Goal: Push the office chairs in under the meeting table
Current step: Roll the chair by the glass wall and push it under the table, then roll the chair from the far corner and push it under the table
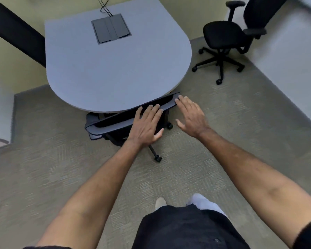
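A grey meeting table (115,72) with a rounded near end stands against the far wall. A grey-backed office chair (104,125) sits tucked under its near edge, only the backrest top and castors showing. My left hand (146,125) lies flat on the backrest top, fingers spread. My right hand (191,116) is open, its fingertips touching the backrest's right end. A black office chair (223,35) stands apart from the table at the far right. Another black chair back (16,31) shows at the table's left side.
A grey cable box lid (110,27) is set into the tabletop, with black cables running up the wall. Carpet floor (61,168) spreads around me. White walls stand at the right and left. My feet show at the bottom of the view.
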